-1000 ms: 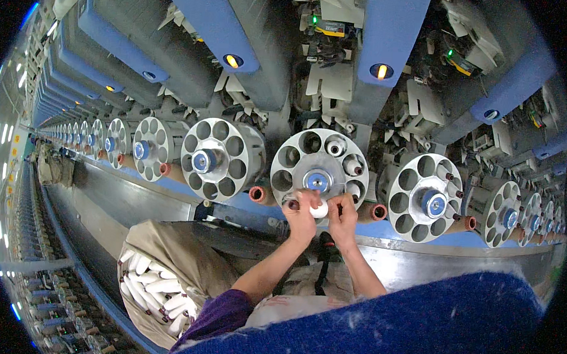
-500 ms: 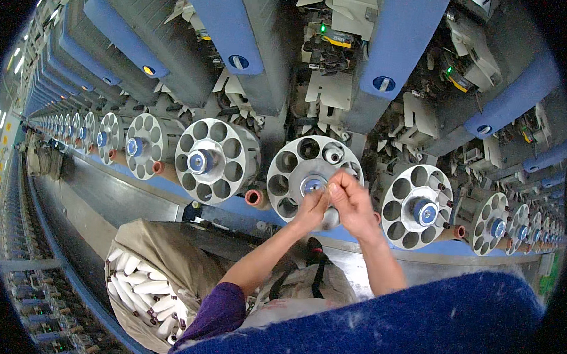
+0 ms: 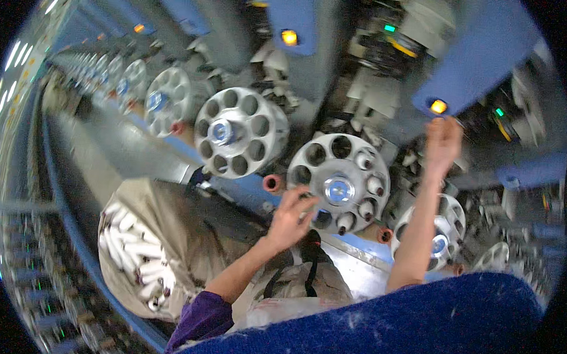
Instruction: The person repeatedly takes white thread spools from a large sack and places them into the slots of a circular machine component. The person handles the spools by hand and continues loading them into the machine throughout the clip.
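Observation:
My left hand (image 3: 292, 217) is open, fingers bent and apart, at the lower left edge of a round bobbin magazine (image 3: 340, 157). I see nothing held in it. White bobbins (image 3: 374, 185) with dark tips fill several pockets on the magazine's right and lower side; pockets at its upper left are bare. My right hand (image 3: 443, 144) is raised at the right, its fingertips just below or touching a yellow-lit knob (image 3: 438, 107) on a blue panel. Blur hides how those fingers are closed. A reddish tube (image 3: 272, 183) pokes out left of the magazine.
At lower left stands a beige cloth bag (image 3: 185, 217) with many white bobbins (image 3: 129, 246) inside. Further magazines (image 3: 241, 133) line both sides. Blue panels and dark machine parts overhang the row. A blue rail (image 3: 69, 230) curves along the left.
My hands, earlier together in front of a magazine, have parted: the left drew down and left, the right rose to the upper right. The view has shifted, and knobs in view now glow yellow.

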`<state>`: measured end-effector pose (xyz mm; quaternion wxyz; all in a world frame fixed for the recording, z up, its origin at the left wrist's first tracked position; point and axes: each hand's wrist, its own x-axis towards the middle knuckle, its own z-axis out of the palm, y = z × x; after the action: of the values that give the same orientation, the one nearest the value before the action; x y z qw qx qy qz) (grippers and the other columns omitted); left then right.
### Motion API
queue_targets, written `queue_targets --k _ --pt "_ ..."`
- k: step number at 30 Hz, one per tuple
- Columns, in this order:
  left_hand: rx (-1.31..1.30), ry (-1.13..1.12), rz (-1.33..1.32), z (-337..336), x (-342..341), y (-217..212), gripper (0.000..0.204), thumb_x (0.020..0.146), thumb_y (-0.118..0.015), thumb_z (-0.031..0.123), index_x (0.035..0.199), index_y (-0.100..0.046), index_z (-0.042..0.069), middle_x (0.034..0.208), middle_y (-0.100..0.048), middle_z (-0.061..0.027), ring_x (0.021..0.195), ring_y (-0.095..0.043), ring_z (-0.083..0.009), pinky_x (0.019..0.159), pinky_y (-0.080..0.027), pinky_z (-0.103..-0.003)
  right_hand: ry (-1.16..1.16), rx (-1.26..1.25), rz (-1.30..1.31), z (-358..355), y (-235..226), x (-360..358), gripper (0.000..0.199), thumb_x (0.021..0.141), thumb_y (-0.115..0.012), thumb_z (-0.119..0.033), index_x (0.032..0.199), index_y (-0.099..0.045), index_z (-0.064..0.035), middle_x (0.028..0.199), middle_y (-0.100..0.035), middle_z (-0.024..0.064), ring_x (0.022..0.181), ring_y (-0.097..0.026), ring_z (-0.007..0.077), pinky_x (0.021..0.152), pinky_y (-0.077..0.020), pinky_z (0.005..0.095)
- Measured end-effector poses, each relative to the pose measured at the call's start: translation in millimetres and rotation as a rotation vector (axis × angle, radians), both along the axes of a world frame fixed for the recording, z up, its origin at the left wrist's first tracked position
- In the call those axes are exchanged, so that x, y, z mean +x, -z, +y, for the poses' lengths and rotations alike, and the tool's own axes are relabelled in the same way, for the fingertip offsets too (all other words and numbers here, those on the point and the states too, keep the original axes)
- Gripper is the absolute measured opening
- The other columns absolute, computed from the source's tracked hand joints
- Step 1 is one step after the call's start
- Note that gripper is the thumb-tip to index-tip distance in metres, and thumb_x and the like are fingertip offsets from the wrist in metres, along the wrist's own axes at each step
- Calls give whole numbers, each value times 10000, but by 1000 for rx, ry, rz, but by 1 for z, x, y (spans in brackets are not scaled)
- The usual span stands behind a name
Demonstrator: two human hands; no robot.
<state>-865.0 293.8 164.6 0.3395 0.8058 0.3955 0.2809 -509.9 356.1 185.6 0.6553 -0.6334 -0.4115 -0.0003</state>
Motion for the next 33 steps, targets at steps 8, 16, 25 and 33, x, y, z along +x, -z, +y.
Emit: queue_targets --k 8,16,25,33 --pt "-223 -98 -152 -105 -36 -18 216 822 -585 107 1030 -575 53 1120 -514 -145 1055 -503 -317 866 -441 -386 61 -202 132 20 66 140 346 885 -455 -117 1191 -471 42 1235 -510 128 1137 -483 216 965 -404 346" --pt "-7 -600 -243 -135 -223 -75 136 788 -559 -12 919 -595 -14 963 -584 -148 917 -569 -286 787 -460 -343 102 -304 -177 7 13 35 322 852 -517 -100 1155 -517 8 1151 -553 106 1054 -522 194 907 -425 322" --pt "174 -244 916 -98 -439 -22 487 757 -601 200 1214 -471 95 1217 -475 -93 1231 -365 -268 1019 -288 -421 -987 -494 128 -37 -84 -429 304 816 -587 -81 1115 -569 -29 1057 -600 82 960 -565 169 842 -447 295" --pt "487 19 1036 -99 -454 11 248 764 -549 296 972 -504 169 897 -541 -5 957 -482 -211 802 -360 -368 -1254 -316 -1021 -27 -13 -752 397 704 -617 -112 1087 -522 -72 1050 -560 94 1022 -500 275 892 -355 402"
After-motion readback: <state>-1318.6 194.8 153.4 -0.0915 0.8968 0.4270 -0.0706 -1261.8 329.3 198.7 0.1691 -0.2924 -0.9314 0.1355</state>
